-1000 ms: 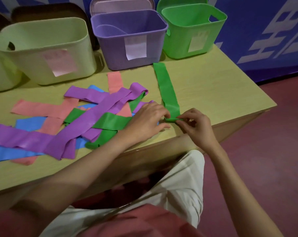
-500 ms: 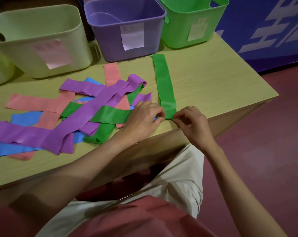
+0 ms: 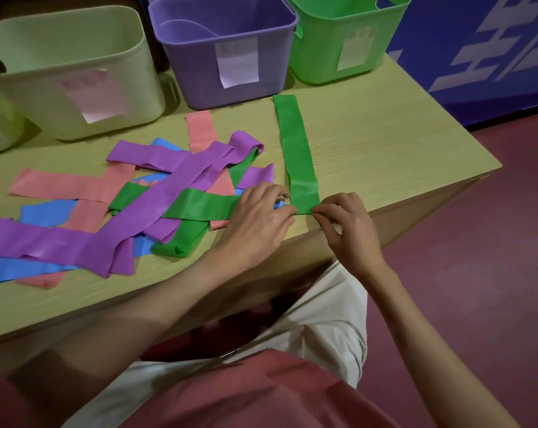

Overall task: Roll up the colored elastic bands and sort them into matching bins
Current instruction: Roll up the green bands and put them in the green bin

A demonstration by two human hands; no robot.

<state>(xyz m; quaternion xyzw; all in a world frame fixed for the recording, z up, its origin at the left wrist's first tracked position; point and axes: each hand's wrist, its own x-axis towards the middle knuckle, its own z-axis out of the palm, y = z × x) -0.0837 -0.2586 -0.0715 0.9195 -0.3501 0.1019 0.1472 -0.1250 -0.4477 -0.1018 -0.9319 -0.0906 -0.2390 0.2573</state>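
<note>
A long green band (image 3: 297, 152) lies flat on the table, running from the bins toward me. Its near end is folded into a small roll at the table's front edge. My left hand (image 3: 258, 220) pinches the left side of that roll and my right hand (image 3: 344, 223) pinches the right side. To the left lies a tangled pile of bands: purple (image 3: 156, 208), pink (image 3: 70, 186), blue (image 3: 45, 211) and another green one (image 3: 199, 205). At the back stand a green bin (image 3: 348, 35), a purple bin (image 3: 227, 57) and a pale yellow-green bin (image 3: 67, 75).
The wooden table (image 3: 385, 143) ends close to the right of the green band, with red floor (image 3: 477, 242) beyond. A blue wall panel (image 3: 477, 41) stands behind the table's right end. My lap is under the front edge.
The camera view has shifted slightly. Both hands stay at the near end of the green band, with the small fold slightly tighter; the band itself has not moved.
</note>
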